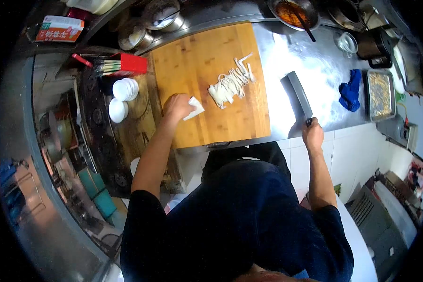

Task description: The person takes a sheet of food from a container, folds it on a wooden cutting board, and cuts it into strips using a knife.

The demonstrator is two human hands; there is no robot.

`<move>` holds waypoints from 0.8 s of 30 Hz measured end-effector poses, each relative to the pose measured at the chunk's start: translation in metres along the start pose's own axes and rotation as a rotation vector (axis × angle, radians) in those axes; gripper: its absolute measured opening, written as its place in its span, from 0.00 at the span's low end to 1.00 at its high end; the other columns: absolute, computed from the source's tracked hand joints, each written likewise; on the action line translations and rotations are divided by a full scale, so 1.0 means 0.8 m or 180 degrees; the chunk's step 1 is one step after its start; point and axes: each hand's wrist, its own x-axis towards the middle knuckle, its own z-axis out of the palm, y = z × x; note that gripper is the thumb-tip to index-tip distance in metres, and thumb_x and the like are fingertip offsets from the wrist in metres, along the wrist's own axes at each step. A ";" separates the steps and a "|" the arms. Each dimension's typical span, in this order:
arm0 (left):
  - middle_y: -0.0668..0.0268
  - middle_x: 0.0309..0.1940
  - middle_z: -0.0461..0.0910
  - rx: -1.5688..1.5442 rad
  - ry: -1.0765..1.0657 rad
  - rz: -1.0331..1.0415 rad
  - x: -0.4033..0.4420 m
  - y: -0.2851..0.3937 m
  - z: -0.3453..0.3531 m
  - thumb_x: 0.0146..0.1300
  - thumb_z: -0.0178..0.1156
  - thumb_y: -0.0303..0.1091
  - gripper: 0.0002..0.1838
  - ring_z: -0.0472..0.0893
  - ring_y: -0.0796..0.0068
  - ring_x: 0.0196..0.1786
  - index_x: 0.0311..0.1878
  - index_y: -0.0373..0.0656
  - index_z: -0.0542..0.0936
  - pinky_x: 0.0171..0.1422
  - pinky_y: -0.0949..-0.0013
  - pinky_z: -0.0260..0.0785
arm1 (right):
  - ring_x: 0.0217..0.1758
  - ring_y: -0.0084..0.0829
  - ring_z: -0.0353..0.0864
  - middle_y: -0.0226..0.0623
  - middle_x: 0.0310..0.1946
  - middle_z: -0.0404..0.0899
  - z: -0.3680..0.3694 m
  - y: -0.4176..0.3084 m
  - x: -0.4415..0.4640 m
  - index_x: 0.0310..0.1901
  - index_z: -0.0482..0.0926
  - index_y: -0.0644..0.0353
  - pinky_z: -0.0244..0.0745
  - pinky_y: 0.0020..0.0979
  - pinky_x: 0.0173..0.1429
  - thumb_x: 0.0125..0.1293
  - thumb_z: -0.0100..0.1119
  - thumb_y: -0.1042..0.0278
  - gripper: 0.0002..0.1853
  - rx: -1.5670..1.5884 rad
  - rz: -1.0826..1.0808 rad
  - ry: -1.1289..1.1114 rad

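Observation:
My left hand (178, 107) is closed on a flat white piece (194, 108) at the left side of the wooden cutting board (197, 61). Whether the piece is food or cloth I cannot tell. A loose row of thin white strips (230, 86) lies on the board, to the right of that hand. My right hand (313, 136) grips a cleaver (298, 96) by its dark handle. Its broad blade points away from me over the steel counter, to the right of the board.
White bowls (125, 89) and a red box (129, 65) are left of the board. Pots (162, 14) stand behind it. A pan of reddish food (291, 16) is at the back. Rightward are a blue cloth (350, 90), a metal tray (380, 95) and a glass (347, 43).

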 end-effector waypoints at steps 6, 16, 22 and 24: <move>0.49 0.45 0.91 0.0142 0.0438 0.0373 0.011 -0.022 0.030 0.54 0.81 0.43 0.21 0.90 0.47 0.51 0.48 0.42 0.91 0.56 0.49 0.81 | 0.50 0.64 0.86 0.62 0.46 0.85 0.032 0.056 0.012 0.51 0.79 0.65 0.83 0.56 0.56 0.68 0.68 0.65 0.16 -0.0082 -0.1214 0.0300; 0.53 0.40 0.92 -0.0757 -0.0189 0.0139 0.025 -0.054 0.032 0.51 0.81 0.48 0.23 0.92 0.56 0.42 0.47 0.45 0.93 0.50 0.58 0.82 | 0.51 0.53 0.91 0.59 0.48 0.90 -0.090 -0.119 0.087 0.53 0.89 0.68 0.85 0.46 0.59 0.71 0.70 0.56 0.21 0.1059 -0.0344 -0.0441; 0.64 0.43 0.92 -0.2731 -0.0510 0.0422 -0.023 -0.058 0.053 0.67 0.75 0.29 0.14 0.88 0.75 0.42 0.53 0.33 0.89 0.47 0.65 0.80 | 0.51 0.49 0.93 0.54 0.47 0.92 -0.081 -0.272 0.219 0.54 0.89 0.67 0.85 0.42 0.59 0.72 0.71 0.58 0.20 0.1781 -0.0956 -0.0425; 0.64 0.43 0.92 -0.3749 -0.0559 0.0139 -0.026 -0.063 0.074 0.66 0.75 0.31 0.16 0.88 0.77 0.42 0.53 0.33 0.89 0.50 0.66 0.81 | 0.51 0.49 0.93 0.54 0.47 0.92 -0.063 -0.306 0.220 0.54 0.89 0.67 0.85 0.42 0.59 0.73 0.70 0.60 0.18 0.1920 -0.1095 -0.0562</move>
